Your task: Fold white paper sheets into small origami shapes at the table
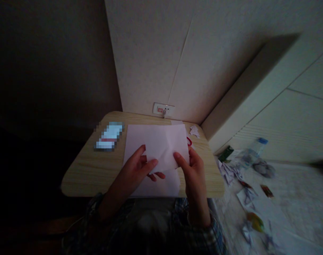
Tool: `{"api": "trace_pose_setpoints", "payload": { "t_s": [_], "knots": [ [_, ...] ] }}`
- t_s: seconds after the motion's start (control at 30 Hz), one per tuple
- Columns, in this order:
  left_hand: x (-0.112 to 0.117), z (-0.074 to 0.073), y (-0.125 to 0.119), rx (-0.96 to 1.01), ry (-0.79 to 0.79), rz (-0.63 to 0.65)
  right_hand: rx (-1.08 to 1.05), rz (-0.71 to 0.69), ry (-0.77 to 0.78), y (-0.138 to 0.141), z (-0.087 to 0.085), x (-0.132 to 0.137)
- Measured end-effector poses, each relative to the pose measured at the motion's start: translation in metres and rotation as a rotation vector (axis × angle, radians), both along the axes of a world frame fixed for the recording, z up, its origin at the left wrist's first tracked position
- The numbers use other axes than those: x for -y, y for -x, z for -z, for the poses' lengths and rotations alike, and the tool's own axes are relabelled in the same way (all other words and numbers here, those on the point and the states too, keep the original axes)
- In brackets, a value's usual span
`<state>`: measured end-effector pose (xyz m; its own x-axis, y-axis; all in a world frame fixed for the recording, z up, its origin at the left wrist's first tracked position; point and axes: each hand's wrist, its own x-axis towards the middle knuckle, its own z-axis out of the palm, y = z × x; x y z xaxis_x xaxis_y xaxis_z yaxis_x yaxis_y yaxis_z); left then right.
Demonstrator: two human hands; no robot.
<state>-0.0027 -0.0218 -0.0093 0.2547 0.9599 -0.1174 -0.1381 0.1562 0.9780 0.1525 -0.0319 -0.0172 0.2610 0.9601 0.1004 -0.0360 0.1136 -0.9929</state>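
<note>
A white sheet of paper is held up between my two hands, over the small wooden table. My left hand grips its lower left part, thumb in front and fingers behind. At its right edge, my right hand pinches it with the thumb on the near face. Beneath lies more white paper on the tabletop, partly covered by the held sheet and my hands. Just past my right hand, the red loop of a handle shows; the rest of that item is hidden.
A phone with a lit, pixelated screen lies on the table at left. A folded paper piece sits at back right, below a wall socket. Right of the table are a plastic bottle and several folded papers.
</note>
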Motion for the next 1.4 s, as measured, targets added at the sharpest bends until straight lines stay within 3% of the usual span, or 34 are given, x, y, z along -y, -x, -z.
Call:
{"api": "trace_pose_setpoints", "payload": {
  "t_s": [0.4, 0.6, 0.73, 0.83, 1.03, 1.3, 1.4],
  "knots": [
    [-0.004, 0.002, 0.009, -0.162, -0.123, 0.064, -0.039, -0.077, -0.004, -0.004, 0.003, -0.002],
    [-0.001, 0.006, 0.013, -0.486, -0.289, -0.098, 0.028, -0.096, 0.018, -0.007, 0.005, -0.004],
    [0.000, 0.001, 0.012, -0.536, -0.346, -0.185, 0.115, -0.152, 0.055, -0.007, 0.007, -0.004],
    [0.000, 0.000, 0.012, -0.581, -0.391, -0.180, 0.105, -0.129, 0.023, -0.006, 0.004, -0.003],
    [0.003, 0.001, 0.010, -0.567, -0.453, -0.055, 0.101, -0.002, -0.099, -0.008, -0.005, 0.003],
    [0.010, -0.002, 0.004, -0.501, -0.320, -0.142, 0.118, 0.012, -0.118, 0.001, -0.008, 0.009],
    [0.010, 0.000, 0.007, -0.462, -0.387, -0.149, 0.147, 0.036, -0.151, 0.002, -0.011, 0.010]
  ]
}}
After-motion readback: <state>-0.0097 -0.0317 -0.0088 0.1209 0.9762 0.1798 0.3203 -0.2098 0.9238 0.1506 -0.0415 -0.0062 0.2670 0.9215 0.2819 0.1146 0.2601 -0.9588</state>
